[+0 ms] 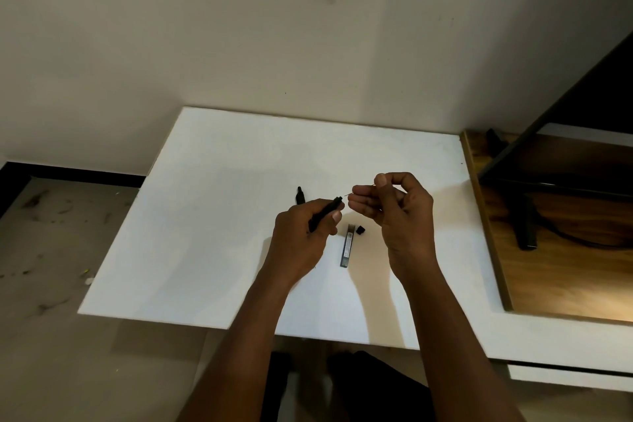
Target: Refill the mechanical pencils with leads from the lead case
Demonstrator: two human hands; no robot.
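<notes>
My left hand (301,233) grips a black mechanical pencil (325,212), its open back end tilted up toward the right. My right hand (394,205) pinches a thin lead (352,194) between thumb and fingers, its tip a short gap from the pencil's end. Between my hands the grey lead case (347,245) lies flat on the white board (212,216), with its small black cap (360,229) beside its top end. A black pencil part (300,195) lies just beyond my left hand.
The white board overhangs a dusty floor (51,267) on the left. A wooden surface (565,250) with a black stand and cable adjoins the board on the right. A pale wall (274,27) rises behind.
</notes>
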